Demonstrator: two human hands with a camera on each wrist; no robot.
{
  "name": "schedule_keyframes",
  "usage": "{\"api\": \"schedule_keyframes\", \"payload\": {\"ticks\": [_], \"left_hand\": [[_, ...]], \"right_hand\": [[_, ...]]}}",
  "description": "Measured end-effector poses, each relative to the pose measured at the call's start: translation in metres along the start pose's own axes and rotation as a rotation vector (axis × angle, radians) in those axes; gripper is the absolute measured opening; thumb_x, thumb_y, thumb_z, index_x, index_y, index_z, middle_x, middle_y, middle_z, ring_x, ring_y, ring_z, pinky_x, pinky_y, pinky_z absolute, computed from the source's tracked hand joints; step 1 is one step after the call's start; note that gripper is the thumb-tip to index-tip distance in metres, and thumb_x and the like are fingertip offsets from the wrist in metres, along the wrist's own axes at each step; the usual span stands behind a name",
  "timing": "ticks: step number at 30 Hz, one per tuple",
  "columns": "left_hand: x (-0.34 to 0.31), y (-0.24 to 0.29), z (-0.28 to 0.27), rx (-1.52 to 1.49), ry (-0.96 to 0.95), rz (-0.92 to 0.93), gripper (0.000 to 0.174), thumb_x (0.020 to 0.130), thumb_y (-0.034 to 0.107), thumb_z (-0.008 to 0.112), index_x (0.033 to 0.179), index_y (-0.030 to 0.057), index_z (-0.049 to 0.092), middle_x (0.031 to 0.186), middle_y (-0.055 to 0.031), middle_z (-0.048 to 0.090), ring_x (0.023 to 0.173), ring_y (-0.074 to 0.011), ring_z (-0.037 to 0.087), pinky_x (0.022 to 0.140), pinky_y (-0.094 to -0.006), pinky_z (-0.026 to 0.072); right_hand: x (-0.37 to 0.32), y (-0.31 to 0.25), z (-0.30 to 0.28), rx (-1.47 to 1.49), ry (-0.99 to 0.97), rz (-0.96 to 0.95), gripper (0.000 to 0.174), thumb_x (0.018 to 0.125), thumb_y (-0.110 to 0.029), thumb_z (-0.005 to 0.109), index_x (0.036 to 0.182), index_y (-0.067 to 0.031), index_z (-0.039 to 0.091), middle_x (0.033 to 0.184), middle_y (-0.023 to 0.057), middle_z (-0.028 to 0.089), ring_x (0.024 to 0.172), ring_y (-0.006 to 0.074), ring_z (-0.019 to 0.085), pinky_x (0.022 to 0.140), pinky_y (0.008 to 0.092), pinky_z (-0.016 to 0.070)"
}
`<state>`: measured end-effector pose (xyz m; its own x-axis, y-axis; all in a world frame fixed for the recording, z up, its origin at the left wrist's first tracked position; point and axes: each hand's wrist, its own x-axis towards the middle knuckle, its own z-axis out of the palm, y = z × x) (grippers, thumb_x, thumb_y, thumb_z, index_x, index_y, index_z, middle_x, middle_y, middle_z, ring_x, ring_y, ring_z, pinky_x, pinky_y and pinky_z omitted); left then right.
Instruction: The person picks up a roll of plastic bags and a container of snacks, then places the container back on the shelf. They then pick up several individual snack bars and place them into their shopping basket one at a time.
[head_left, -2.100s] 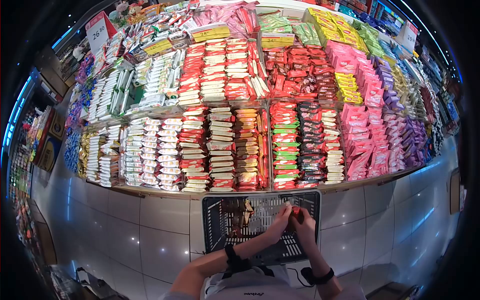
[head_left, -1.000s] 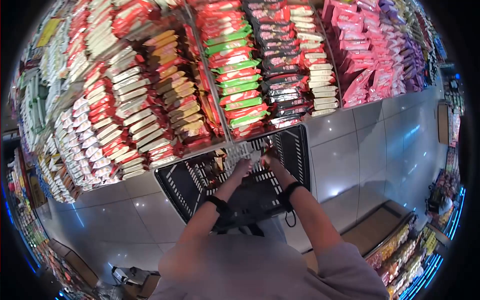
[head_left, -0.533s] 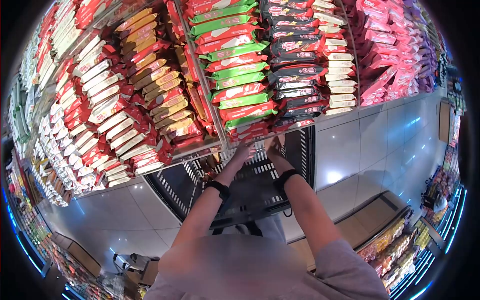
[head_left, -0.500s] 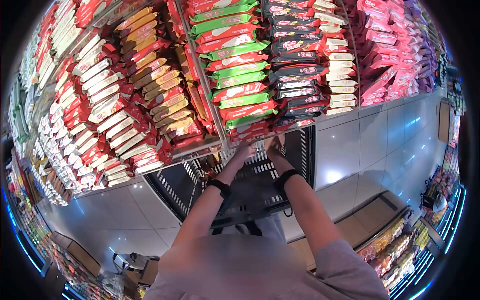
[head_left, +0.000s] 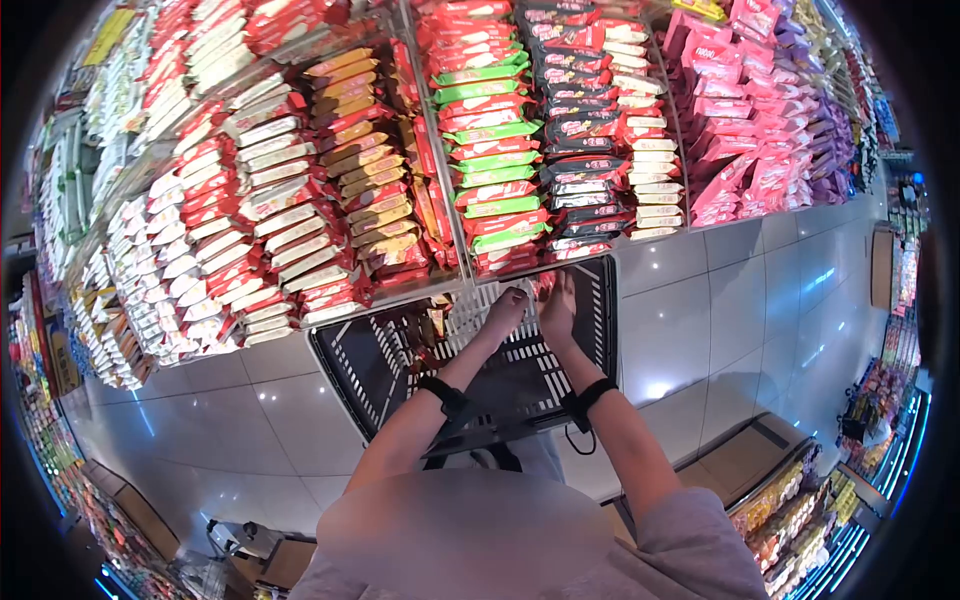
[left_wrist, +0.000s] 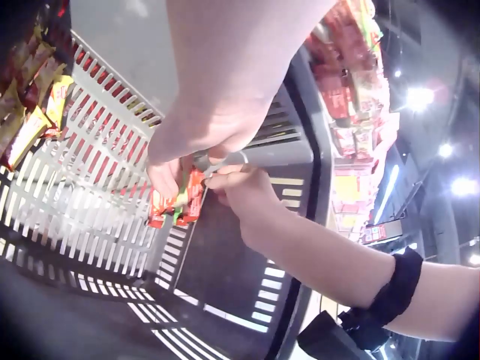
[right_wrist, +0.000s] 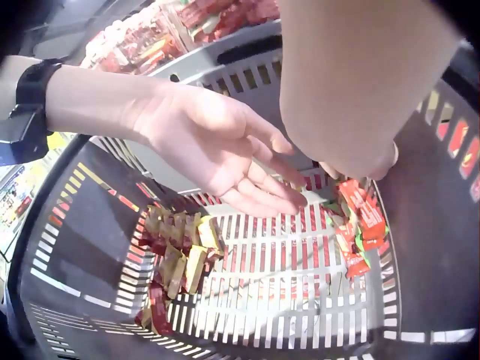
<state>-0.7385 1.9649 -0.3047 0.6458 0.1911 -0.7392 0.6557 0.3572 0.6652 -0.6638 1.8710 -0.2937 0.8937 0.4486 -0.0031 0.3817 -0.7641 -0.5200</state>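
Below the display, the shopping basket (head_left: 470,350) is tilted toward the person. My left hand (right_wrist: 217,146) is spread palm up over the basket, its fingers slightly bent and holding nothing. My right hand (left_wrist: 251,195) reaches into the basket's corner, fingertips pinching at the upper ends of a few red and green wafer packs (right_wrist: 360,217). In the right wrist view, the right hand's own wrist hides most of its grip. Across the basket floor lie several gold and dark red snack packs (right_wrist: 176,247).
A display bin (head_left: 440,270) full of wrapped wafers edges the basket. Red and green packs (head_left: 495,190), black packs (head_left: 575,150) and pink packs (head_left: 735,130) stand nearest. Tiled floor (head_left: 670,310) runs to the right; a wooden-edged shelf (head_left: 745,450) stands behind.
The view dropped toward the basket and moved closer. Both hands, earlier together at a red pack, went forward under the display edge, then drew back a little; the left hand has come off the packs.
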Motion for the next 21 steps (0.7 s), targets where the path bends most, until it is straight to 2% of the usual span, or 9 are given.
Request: {"api": "schedule_keyframes", "payload": {"ticks": [2,3,6,7,10,15,16,17,21], "left_hand": [[-0.019,0.016,0.001,0.041,0.045,0.157,0.026,0.088,0.027,0.05,0.104,0.0064,0.053,0.092,-0.0062,0.059,0.084,-0.0153,0.057,0.072,-0.0266,0.0441],[-0.033,0.033,0.001,0.118,0.072,0.219,0.024,0.088,0.023,0.051,0.102,0.0036,0.054,0.088,-0.0083,0.06,0.081,-0.0162,0.058,0.073,-0.0271,0.0447],[-0.071,0.066,-0.003,0.193,0.069,0.424,0.024,0.087,0.019,0.051,0.103,0.0017,0.054,0.089,-0.0111,0.061,0.083,-0.0179,0.059,0.075,-0.0286,0.0452],[-0.085,0.077,-0.005,0.231,0.082,0.487,0.022,0.086,0.015,0.052,0.102,0.0006,0.054,0.09,-0.0118,0.06,0.083,-0.0204,0.059,0.075,-0.0295,0.046],[-0.128,0.108,-0.011,0.338,0.147,0.62,0.019,0.084,0.011,0.053,0.099,-0.0004,0.054,0.091,-0.0126,0.059,0.083,-0.0231,0.06,0.074,-0.0297,0.047],[-0.176,0.16,-0.025,0.374,0.456,1.064,0.013,0.079,0.002,0.056,0.092,0.0015,0.053,0.089,-0.0153,0.051,0.079,-0.0344,0.054,0.072,-0.0374,0.0459],[-0.18,0.17,-0.031,0.437,0.52,1.092,0.018,0.078,0.0,0.056,0.096,0.001,0.054,0.092,-0.0133,0.052,0.084,-0.0305,0.054,0.074,-0.0354,0.0445],[-0.174,0.173,-0.035,0.501,0.61,1.117,0.02,0.078,0.0,0.057,0.097,0.0015,0.054,0.094,-0.0132,0.051,0.087,-0.031,0.053,0.077,-0.0361,0.0431],[-0.173,0.187,-0.043,0.665,0.729,1.052,0.036,0.076,0.001,0.057,0.111,0.0022,0.049,0.11,-0.0153,0.045,0.101,-0.0334,0.045,0.087,-0.0395,0.0381]], "right_hand": [[-0.004,-0.004,-0.013,0.053,0.017,-0.099,0.035,0.073,-0.005,0.056,0.106,0.0023,0.047,0.102,0.0209,0.05,0.093,0.0373,0.051,0.079,0.0421,0.0427],[-0.004,-0.024,-0.03,0.085,-0.05,0.045,0.026,0.075,-0.006,0.056,0.1,0.0005,0.051,0.097,0.0208,0.053,0.089,0.0372,0.053,0.076,0.043,0.0437],[-0.006,-0.048,-0.058,0.178,-0.162,0.077,0.02,0.076,-0.005,0.055,0.096,-0.0018,0.054,0.089,0.0191,0.057,0.081,0.0359,0.057,0.07,0.0428,0.0453],[-0.009,-0.062,-0.07,0.197,-0.113,0.041,0.016,0.076,-0.003,0.054,0.092,-0.0021,0.055,0.081,0.0175,0.059,0.074,0.0344,0.059,0.065,0.0414,0.0465],[-0.011,-0.096,-0.109,0.37,-0.186,0.035,0.014,0.079,-0.003,0.054,0.093,-0.0021,0.055,0.079,0.0159,0.06,0.07,0.0302,0.06,0.06,0.0371,0.047],[0.002,-0.147,-0.16,0.553,-0.055,-0.162,0.011,0.083,-0.004,0.053,0.093,-0.0008,0.056,0.081,0.0141,0.058,0.065,0.0239,0.058,0.058,0.0318,0.0463],[0.009,-0.154,-0.167,0.592,-0.001,-0.2,0.011,0.083,-0.004,0.053,0.093,-0.0004,0.056,0.081,0.0136,0.058,0.064,0.023,0.057,0.058,0.0312,0.0462],[0.019,-0.159,-0.173,0.518,0.155,-0.388,0.01,0.083,-0.004,0.053,0.092,0.0001,0.056,0.084,0.0126,0.057,0.066,0.0231,0.055,0.06,0.0314,0.0463],[0.045,-0.165,-0.167,0.376,0.239,-0.427,0.02,0.079,-0.002,0.053,0.099,-0.0008,0.054,0.097,0.0153,0.054,0.091,0.0311,0.052,0.08,0.0377,0.0421]]}}
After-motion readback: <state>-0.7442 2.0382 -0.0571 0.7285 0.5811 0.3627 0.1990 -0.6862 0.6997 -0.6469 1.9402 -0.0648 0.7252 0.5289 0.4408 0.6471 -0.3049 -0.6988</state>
